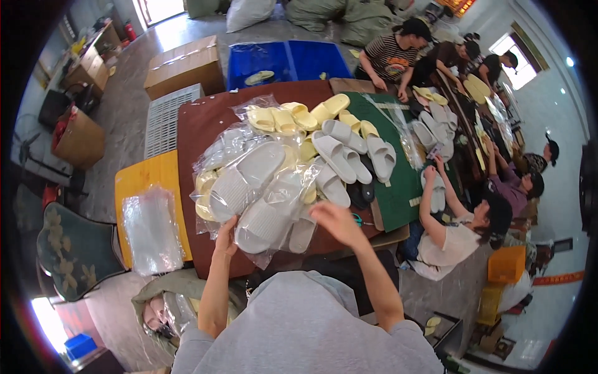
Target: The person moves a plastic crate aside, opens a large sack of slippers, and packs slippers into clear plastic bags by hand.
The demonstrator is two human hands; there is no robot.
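Observation:
A pair of light grey slippers (239,186) in a clear plastic bag lies tilted on top of a heap in front of me. My left hand (227,236) is closed on the near left edge of this bagged pair, by the heel of one slipper. Beside the bag's right side is my right hand (338,222), slightly blurred, its fingers pointing left toward the plastic. Whether those fingers pinch the film I cannot make out. Behind the bag are pale yellow slippers (330,108), some bagged, and loose grey slippers (334,154). Black slippers (360,194) show partly under the grey ones.
Clear plastic bags (151,230) lie stacked on a yellow board (134,177) at my left. Teal-handled scissors (357,219) rest near my right hand. Blue bins (260,61) and a cardboard box (185,65) stand beyond the brown table (205,124). Several co-workers sit along the right.

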